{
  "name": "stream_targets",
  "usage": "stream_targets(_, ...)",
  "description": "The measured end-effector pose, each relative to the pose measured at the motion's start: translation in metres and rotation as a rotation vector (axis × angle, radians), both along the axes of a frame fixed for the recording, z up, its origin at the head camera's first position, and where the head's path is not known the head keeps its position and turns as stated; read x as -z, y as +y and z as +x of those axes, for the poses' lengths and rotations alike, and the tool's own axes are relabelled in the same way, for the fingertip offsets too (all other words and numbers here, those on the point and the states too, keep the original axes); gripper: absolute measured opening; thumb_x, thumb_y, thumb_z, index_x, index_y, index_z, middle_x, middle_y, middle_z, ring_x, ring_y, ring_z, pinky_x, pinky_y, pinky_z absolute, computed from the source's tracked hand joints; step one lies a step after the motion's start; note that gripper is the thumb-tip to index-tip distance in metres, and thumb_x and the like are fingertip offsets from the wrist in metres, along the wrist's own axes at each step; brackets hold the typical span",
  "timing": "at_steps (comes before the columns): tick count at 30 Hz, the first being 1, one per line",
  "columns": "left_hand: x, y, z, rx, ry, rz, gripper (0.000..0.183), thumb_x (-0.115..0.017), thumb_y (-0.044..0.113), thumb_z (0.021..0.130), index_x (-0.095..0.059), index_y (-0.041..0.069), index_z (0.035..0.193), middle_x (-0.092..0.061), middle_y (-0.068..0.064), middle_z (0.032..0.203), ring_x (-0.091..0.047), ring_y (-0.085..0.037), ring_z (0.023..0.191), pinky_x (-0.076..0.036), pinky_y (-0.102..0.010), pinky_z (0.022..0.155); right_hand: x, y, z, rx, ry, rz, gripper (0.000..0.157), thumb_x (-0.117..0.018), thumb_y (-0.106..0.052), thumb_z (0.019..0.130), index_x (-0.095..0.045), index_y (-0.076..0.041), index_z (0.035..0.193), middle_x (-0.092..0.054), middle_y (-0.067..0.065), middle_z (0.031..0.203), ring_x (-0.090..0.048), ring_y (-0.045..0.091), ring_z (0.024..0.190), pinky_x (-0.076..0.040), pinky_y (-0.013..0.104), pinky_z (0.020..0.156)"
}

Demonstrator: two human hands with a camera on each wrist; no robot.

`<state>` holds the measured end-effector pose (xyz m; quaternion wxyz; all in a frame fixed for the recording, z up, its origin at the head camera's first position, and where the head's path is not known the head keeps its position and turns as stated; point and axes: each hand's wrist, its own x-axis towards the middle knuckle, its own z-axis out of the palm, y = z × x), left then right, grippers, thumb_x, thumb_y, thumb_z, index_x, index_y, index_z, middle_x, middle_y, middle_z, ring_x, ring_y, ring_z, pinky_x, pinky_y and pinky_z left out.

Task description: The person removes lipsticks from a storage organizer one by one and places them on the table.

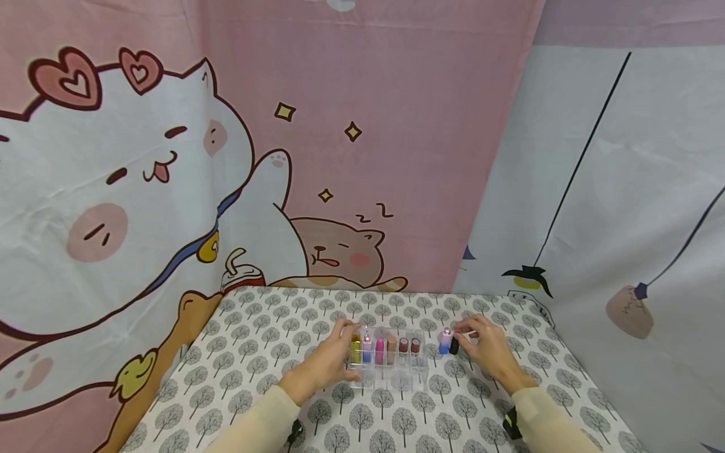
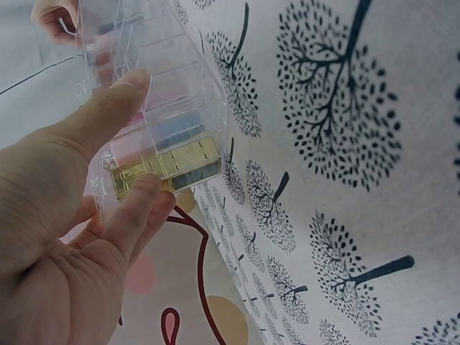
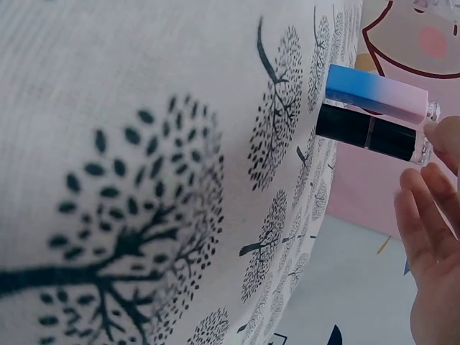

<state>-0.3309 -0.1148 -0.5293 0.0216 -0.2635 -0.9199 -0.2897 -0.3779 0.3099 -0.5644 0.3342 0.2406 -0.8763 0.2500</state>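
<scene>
A clear plastic lipstick organizer [image 1: 396, 377] stands on the table, with lipsticks in its back row. My left hand [image 1: 331, 355] grips its left end, thumb at the front and fingers beside a gold lipstick [image 2: 165, 169]. Next to the gold one are a blue-and-pink lipstick [image 1: 367, 349] and a bright pink one [image 1: 379, 350]. To the organizer's right, a black lipstick tube [image 3: 366, 133] stands upright beside another blue-and-pink lipstick [image 3: 377, 93]. My right hand [image 1: 489, 346] pinches the black tube's clear top between thumb and fingertips.
A white cloth with grey trees covers the table [image 1: 362, 428]. Brown-toned lipsticks [image 1: 409, 345] fill the organizer's right slots. Behind the table hangs a pink cartoon curtain [image 1: 396, 157]; a pale curtain [image 1: 651, 220] closes the right side.
</scene>
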Motion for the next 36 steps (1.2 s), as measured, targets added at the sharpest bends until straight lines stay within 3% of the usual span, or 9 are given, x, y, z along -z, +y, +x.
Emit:
stream_targets(7,-0.001,0.001,0.003,0.003,0.004,-0.005,0.119,-0.107,0.023,0.084,-0.037,0.01,0.179,-0.04,-0.015,0.174,-0.069,-0.009,0.095,-0.071,-0.026,0.086,-0.005,-0.001,0.006,0.027,0.074,0.017,0.029,-0.101,0.001,0.086,-0.087,-0.007,0.11,-0.081,0.009,0.113,-0.08,0.027,0.091,-0.073,0.049,0.077)
stream_targets(21,0.002,-0.001,0.003,0.009,-0.017,0.013,0.118,-0.107,0.022,0.085,-0.037,0.011,0.179,-0.038,-0.015,0.177,-0.074,-0.015,0.104,-0.07,-0.026,0.087,-0.019,-0.013,0.018,-0.027,0.126,0.032,0.034,-0.101,0.002,0.084,-0.087,-0.008,0.113,-0.081,0.008,0.118,-0.081,0.029,0.1,-0.074,0.049,0.08)
stream_targets(26,-0.003,-0.005,0.004,0.016,-0.02,0.023,0.118,-0.107,0.02,0.085,-0.036,0.01,0.179,-0.038,-0.018,0.176,-0.074,-0.018,0.102,-0.07,-0.028,0.085,-0.024,-0.025,0.016,-0.077,0.125,0.037,0.033,-0.1,0.002,0.085,-0.086,-0.005,0.114,-0.081,0.008,0.116,-0.08,0.028,0.096,-0.072,0.044,0.077)
stream_targets(33,-0.006,-0.006,0.006,0.012,-0.011,0.026,0.119,-0.108,0.018,0.083,-0.038,0.006,0.178,-0.04,-0.019,0.173,-0.064,-0.007,0.092,-0.067,-0.026,0.078,-0.029,-0.048,0.017,-0.166,0.073,0.035,0.03,-0.096,0.003,0.091,-0.085,-0.003,0.119,-0.081,0.013,0.12,-0.077,0.014,0.081,-0.067,0.022,0.07)
stream_targets(36,-0.006,-0.001,0.004,0.022,-0.011,0.027,0.119,-0.108,0.018,0.083,-0.037,0.007,0.178,-0.04,-0.019,0.173,-0.063,-0.006,0.093,-0.066,-0.025,0.077,-0.033,-0.05,0.019,-0.189,0.086,0.05,0.033,-0.096,0.004,0.09,-0.085,-0.003,0.12,-0.081,0.012,0.119,-0.079,0.019,0.083,-0.071,0.027,0.072)
